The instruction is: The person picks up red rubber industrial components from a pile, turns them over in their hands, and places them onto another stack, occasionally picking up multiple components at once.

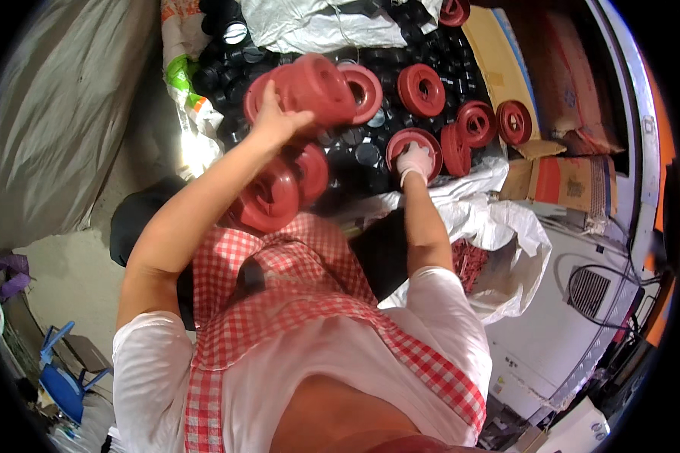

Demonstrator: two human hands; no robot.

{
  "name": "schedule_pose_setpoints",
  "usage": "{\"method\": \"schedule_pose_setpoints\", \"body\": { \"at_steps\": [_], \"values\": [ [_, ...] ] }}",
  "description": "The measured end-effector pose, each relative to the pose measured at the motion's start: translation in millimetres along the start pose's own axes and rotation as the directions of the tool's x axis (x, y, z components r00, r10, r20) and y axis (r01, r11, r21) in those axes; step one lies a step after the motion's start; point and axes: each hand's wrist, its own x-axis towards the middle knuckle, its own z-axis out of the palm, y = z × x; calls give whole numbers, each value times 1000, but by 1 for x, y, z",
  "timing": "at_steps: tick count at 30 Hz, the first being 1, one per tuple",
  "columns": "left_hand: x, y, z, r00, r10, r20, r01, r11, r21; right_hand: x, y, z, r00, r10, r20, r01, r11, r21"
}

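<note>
My bare left hand grips a red round plastic part with a flanged, spool-like shape, smeared by motion. Its thumb and fingers are spread round the near side. My right hand, in a pale glove, has its fingers at the centre of another red round part with a raised rim; the fingertips are partly hidden. Beyond the left hand, a red ring with a hole lies on the heap of black caps. More red parts are stacked close to my lap, below the left forearm.
Several red parts, among them one ring and another, lie on the caps' right side. A white sack with small red pieces is beside my right arm. Cardboard and a grey machine cabinet stand at right.
</note>
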Motion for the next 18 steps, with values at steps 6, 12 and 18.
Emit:
{"method": "schedule_pose_setpoints", "body": {
  "at_steps": [6, 12, 18],
  "values": [
    [-5, -11, 7, 996, 82, 42, -88, 980, 179, 26, 17, 30, 978, 79, -191, -88, 995, -40],
    [-26, 3, 12, 981, 43, 188, -88, 967, 240, -6, 23, -24, 981, 24, -192, 110, 748, 655],
    [-79, 38, 34, 831, -40, 555, 271, 900, -341, -176, -41, -129, 661, -468, -586, 689, 72, 721]
  ]
}}
